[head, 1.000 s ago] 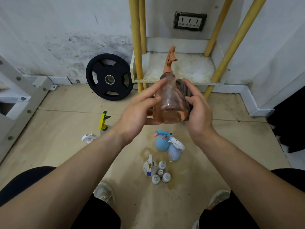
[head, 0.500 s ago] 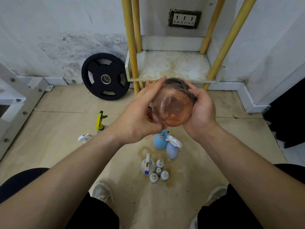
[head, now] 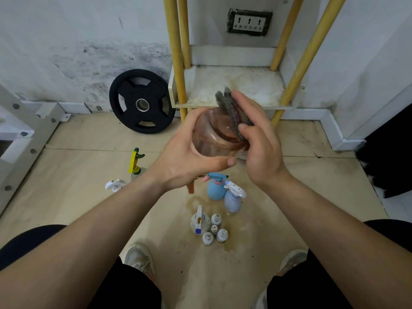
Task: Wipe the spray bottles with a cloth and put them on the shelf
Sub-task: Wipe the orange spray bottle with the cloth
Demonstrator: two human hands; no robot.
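Far left: white metal frame with bolt heads (head: 22, 121) stands on the tan floor (head: 78, 175). Black rubber weight plate with steel hub (head: 142, 101) leans against the stained white wall. In front of it, on the floor, a bottle with a yellow and green trigger head (head: 134, 161) stands upright; a loose white trigger head (head: 114, 185) lies just beside it, nearer the camera. Centre, above the floor: left hand (head: 189, 157) is clamped round the translucent orange-pink plastic spray bottle (head: 214, 134), fingers curled over its far side, thumb across the rim of its base. The bottle is tipped with its base toward the camera; its orange trigger end sticks out below the left hand. Dark grey knitted cloth (head: 229, 110) lies against the bottle's right flank. Right hand (head: 258, 143) presses the cloth to the bottle, fingers mostly extended upward, thumb hooked over the cloth's near edge so that the cloth is pinched. Below the hands, on a wet patch of floor: round light blue spray bottle (head: 215, 190) touching a pale lavender spray bottle with white trigger (head: 233, 201); nearer the camera, a white spray bottle with a blue label (head: 199, 220) and four small white bottles (head: 216, 230) clustered close. Behind the hands: low white shelf board on yellow poles (head: 263, 85), bare and stained. Above it, a black-framed wall socket (head: 249, 22). Two worn shoes show at the bottom edge.
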